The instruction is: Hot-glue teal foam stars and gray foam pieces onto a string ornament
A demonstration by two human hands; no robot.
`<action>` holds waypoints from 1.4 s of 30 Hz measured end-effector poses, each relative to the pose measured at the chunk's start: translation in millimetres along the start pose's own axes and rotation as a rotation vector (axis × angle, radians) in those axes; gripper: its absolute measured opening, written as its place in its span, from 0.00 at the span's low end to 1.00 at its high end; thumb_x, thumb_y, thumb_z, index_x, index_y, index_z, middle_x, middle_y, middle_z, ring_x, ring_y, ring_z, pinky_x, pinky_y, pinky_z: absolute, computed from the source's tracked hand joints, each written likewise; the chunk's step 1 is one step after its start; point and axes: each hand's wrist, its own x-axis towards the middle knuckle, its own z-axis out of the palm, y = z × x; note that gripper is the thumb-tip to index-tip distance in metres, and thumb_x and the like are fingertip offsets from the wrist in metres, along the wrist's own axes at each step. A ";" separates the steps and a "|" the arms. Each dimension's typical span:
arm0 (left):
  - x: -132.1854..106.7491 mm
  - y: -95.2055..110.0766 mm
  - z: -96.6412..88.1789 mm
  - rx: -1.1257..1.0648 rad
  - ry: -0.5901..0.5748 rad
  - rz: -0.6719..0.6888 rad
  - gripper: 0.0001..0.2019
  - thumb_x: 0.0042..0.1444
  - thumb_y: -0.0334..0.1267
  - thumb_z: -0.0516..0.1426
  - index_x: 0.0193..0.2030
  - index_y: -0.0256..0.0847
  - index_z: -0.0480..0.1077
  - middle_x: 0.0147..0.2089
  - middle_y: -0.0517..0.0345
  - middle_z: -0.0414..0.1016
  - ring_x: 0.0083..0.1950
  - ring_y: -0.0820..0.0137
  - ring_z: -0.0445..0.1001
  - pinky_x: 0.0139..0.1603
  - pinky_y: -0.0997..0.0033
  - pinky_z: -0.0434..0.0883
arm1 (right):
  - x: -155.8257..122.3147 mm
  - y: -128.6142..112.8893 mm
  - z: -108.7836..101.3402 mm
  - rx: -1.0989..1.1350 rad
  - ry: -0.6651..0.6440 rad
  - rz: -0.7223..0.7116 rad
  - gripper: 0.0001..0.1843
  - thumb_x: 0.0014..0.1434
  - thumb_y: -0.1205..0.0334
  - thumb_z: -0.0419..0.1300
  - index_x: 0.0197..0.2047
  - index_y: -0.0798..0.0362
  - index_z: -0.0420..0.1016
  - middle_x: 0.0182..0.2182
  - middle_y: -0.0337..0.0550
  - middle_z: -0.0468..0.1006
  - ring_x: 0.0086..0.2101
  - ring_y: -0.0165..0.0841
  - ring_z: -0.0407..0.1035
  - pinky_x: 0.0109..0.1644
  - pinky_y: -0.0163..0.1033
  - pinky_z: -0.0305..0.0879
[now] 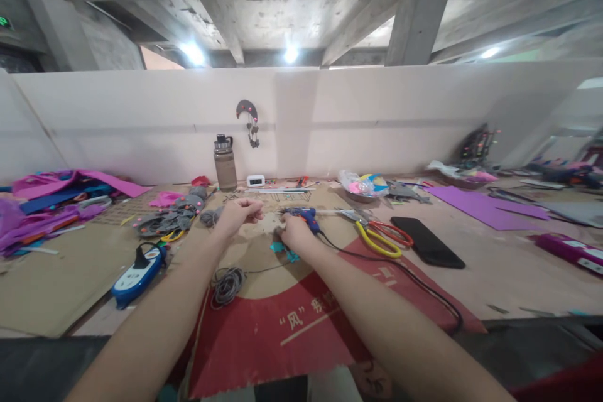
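Note:
My left hand [238, 213] hovers over the cardboard mat [264, 301] with its fingers curled in a pinch; what they hold is too small to make out. My right hand [296, 230] rests closed on the mat beside a teal felt scrap [286, 252], just left of the blue glue gun [305, 216], whose black cord [424, 289] trails to the right. A coil of grey wire [227, 284] lies under my left forearm.
Yellow and red scissors [382, 237] and a black phone [426, 242] lie right of the glue gun. A power strip [137, 273] sits at left, a bottle [225, 163] and small clock [255, 180] by the wall. Pink and purple felt sheets spread on both sides.

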 end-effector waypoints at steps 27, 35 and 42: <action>-11.5 2.2 26.1 0.106 -0.164 0.177 0.15 0.44 0.43 0.62 0.38 0.36 0.75 0.29 0.53 0.77 0.30 0.71 0.73 0.34 0.70 0.70 | -1.0 -4.7 -26.1 0.626 0.113 -0.061 0.20 0.49 0.50 0.58 0.40 0.54 0.62 0.28 0.37 0.68 0.26 0.28 0.62 0.30 0.35 0.60; -20.0 11.1 27.1 0.197 -0.159 0.233 0.11 0.45 0.43 0.62 0.31 0.35 0.73 0.27 0.55 0.75 0.28 0.72 0.72 0.32 0.71 0.70 | -4.1 -9.4 -24.9 0.637 0.063 -0.104 0.17 0.51 0.53 0.57 0.41 0.53 0.61 0.30 0.38 0.68 0.30 0.29 0.64 0.32 0.35 0.61; -20.3 14.3 26.3 0.382 -0.200 0.236 0.14 0.48 0.47 0.59 0.28 0.36 0.70 0.24 0.56 0.72 0.26 0.73 0.69 0.29 0.73 0.66 | -9.8 -12.3 -29.0 0.512 0.142 -0.223 0.16 0.52 0.60 0.57 0.44 0.54 0.60 0.29 0.38 0.67 0.29 0.29 0.64 0.35 0.37 0.61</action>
